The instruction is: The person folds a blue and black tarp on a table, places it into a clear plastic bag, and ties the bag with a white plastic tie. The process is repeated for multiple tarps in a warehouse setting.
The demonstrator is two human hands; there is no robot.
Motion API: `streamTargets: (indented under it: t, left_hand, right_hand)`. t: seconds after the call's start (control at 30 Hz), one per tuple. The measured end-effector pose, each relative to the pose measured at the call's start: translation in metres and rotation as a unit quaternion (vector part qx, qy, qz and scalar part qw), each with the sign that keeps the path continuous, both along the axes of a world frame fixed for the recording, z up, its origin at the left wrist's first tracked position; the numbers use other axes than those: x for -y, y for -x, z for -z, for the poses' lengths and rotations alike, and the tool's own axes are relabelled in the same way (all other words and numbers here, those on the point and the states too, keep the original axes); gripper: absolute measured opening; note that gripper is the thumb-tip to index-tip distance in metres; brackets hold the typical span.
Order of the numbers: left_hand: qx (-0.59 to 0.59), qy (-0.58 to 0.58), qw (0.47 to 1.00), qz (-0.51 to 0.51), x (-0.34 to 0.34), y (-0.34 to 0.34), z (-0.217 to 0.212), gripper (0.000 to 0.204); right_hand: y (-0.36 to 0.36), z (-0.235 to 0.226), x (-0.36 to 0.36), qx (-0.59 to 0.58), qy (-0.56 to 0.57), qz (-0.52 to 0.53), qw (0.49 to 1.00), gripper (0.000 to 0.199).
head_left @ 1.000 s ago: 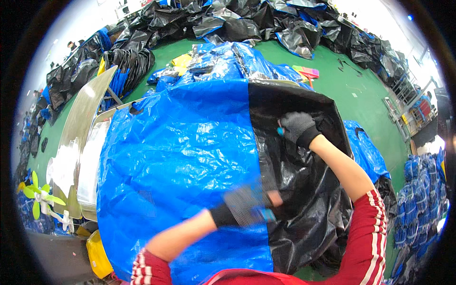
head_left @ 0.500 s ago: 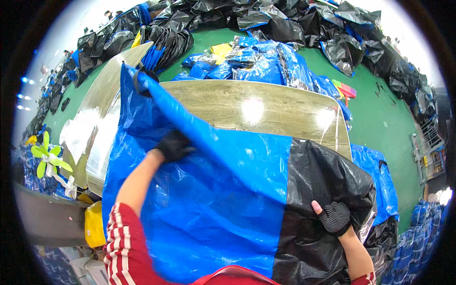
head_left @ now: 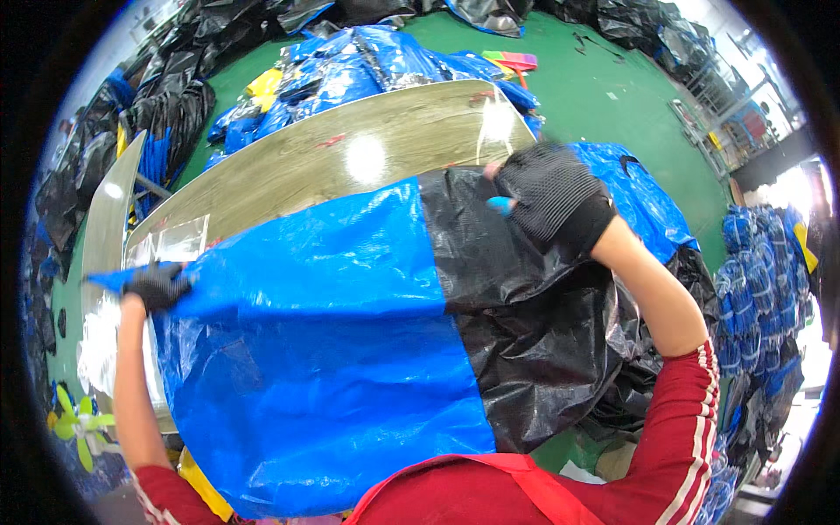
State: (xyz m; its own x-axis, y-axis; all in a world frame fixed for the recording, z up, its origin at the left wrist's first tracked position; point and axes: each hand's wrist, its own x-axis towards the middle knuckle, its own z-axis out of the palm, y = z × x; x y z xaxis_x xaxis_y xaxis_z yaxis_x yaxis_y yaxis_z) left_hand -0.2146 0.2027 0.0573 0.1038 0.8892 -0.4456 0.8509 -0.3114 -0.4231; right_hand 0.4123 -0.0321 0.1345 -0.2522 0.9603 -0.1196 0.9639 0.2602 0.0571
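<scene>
One blue/blk sheet (head_left: 394, 341), long axis approx. L–R, blk end (head_left: 542, 359) R.

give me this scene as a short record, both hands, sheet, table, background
left hand: gloved, gripping the blue end of the sheet
right hand: gloved, at the sheet's black part, grip unclear
sheet: blue left, black right, creased
table: wood-grain top, partly under sheet
beyond table: blue packages, green floor
far left: green-bladed fan

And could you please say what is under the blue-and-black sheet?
A wood-grain tabletop extends from under the far edge of the sheet; anything else underneath is covered.
</scene>
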Motion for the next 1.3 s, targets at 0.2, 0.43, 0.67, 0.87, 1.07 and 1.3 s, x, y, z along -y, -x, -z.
streamTargets:
  t: [0.2, 0.43, 0.67, 0.87, 1.07, 1.3]
  left_hand:
    - [0.039, -0.117, 0.986, -0.115, 0.136, 0.051, 0.115, 0.089]
    - [0.230, -0.253, 0.936, 0.086, 0.112, -0.039, 0.048, 0.057]
    - [0.362, -0.172, 0.887, 0.231, 0.153, -0.138, 0.109, 0.077]
    - [0.327, -0.158, 0.921, 0.140, 0.146, -0.147, 0.074, 0.068]
    - [0.167, -0.495, 0.841, -0.144, 0.126, 0.037, 0.036, 0.061]
    - [0.476, -0.479, 0.633, -0.378, 0.146, 0.253, 0.107, 0.068]
  right_hand:
    - [-0.031, 0.104, 0.064, 0.040, -0.074, 0.063, 0.995, 0.085]
    - [-0.088, 0.101, 0.025, -0.161, -0.150, 0.102, 0.970, 0.049]
    - [-0.094, 0.043, -0.028, 0.068, 0.014, 0.205, 0.976, 0.036]
    - [-0.052, 0.041, -0.111, 0.154, -0.329, 0.102, 0.926, 0.041]
    - [0.008, 0.113, -0.035, -0.052, -0.034, -0.015, 0.998, 0.108]
    - [0.085, 0.091, -0.039, -0.074, -0.128, -0.283, 0.948, 0.057]
